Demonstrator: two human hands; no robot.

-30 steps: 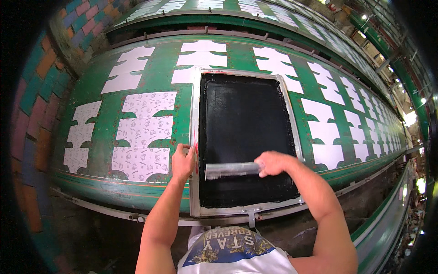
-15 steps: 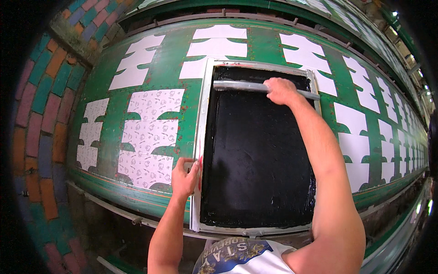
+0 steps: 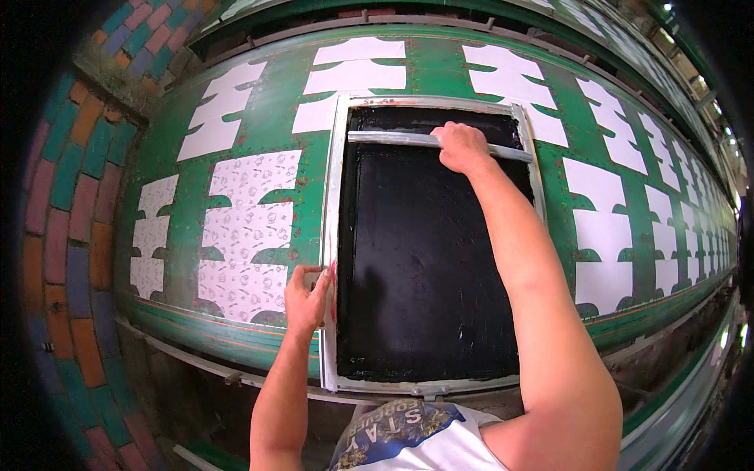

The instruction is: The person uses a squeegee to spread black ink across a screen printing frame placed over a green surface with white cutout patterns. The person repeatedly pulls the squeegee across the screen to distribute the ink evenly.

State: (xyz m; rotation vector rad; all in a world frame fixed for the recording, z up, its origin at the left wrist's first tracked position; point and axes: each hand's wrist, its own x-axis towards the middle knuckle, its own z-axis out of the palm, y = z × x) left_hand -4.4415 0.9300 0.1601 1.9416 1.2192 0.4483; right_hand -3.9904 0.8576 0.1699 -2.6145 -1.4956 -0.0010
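A screen-printing frame (image 3: 333, 196) with a pale metal rim lies flat before me, its dark mesh (image 3: 424, 267) coated in glossy black. Across the far part of the mesh runs a long silvery squeegee (image 3: 393, 139), reaching nearly from side to side. My right hand (image 3: 463, 147) is closed over the squeegee right of its middle, the arm stretched across the frame. At the frame's left rim, near a red mark, my left hand (image 3: 305, 298) holds the edge between thumb and fingers. The squeegee's lower edge is hidden.
Beneath the frame is a long green table (image 3: 184, 173). White cut fabric pieces (image 3: 601, 235) lie in rows to the right and behind. Left of the frame, other pieces (image 3: 243, 235) carry small printed figures. A rail (image 3: 236, 378) follows the near edge; coloured brick paving (image 3: 59, 267) is at far left.
The whole scene has shifted slightly left and up in view. The squeegee stays near the frame's far end and looks slimmer, as if tilted differently. Both hands keep their holds.
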